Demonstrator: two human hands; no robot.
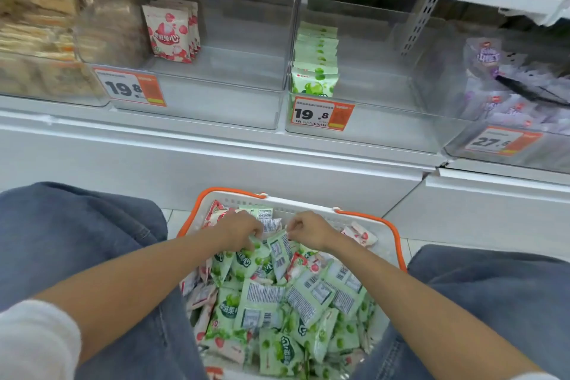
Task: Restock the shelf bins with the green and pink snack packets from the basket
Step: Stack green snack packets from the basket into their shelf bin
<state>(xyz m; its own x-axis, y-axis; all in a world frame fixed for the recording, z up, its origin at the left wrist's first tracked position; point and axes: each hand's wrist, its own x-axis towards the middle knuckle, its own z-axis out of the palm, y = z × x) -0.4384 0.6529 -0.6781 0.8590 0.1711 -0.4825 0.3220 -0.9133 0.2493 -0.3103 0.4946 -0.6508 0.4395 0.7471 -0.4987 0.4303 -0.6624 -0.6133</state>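
In the basket (308,205) on the floor (174,219), the left hand (239,230) and right hand (308,228) each pinch green packets (279,248) in their grip atop a full heap, while the pink bin (240,40) and green bin (385,65) above hold few, so restocking looks barely begun.

We see the white basket (296,204) with orange handles on the floor, heaped with loose green packets (268,302), many barcode-side up, and pink packets (359,234) mixed in. The left bin (234,77) holds a short upright pink row (171,35). The right bin (379,89) holds an upright green row (314,62) along its left wall.
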